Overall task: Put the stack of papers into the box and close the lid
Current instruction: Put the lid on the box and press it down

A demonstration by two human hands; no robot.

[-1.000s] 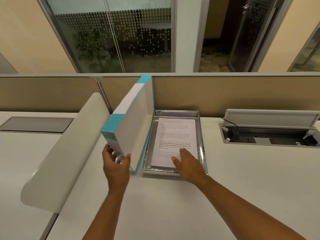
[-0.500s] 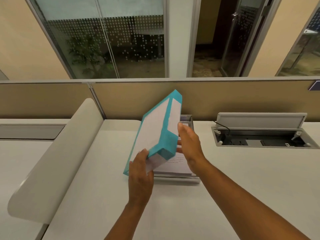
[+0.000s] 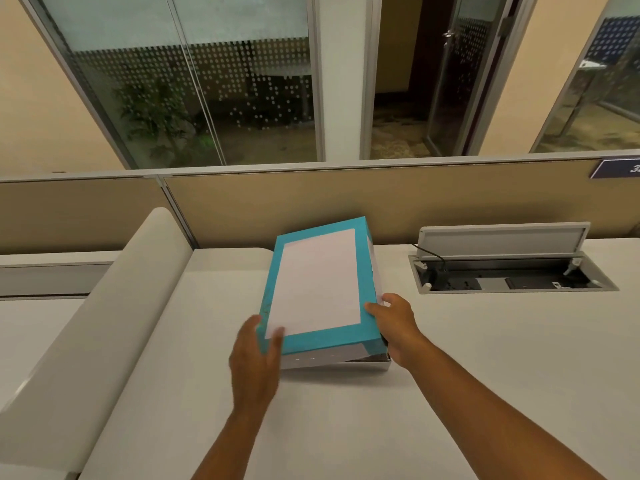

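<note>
A teal lid (image 3: 320,285) with a white panel on top lies over the box, slightly tilted, its right side a little raised. Only the shiny silver near right corner of the box (image 3: 379,362) shows beneath it. The stack of papers is hidden under the lid. My left hand (image 3: 258,362) grips the lid's near left corner, thumb on top. My right hand (image 3: 396,323) holds the lid's right edge near the front corner.
A white desk (image 3: 450,375) carries the box. A curved white divider (image 3: 104,323) runs along the left. An open cable hatch (image 3: 509,271) with sockets sits at the right rear. A tan partition (image 3: 415,199) backs the desk.
The lid swung from standing upright at the box's left down over the box. My right hand left the papers and took the lid's right edge. The papers are now covered.
</note>
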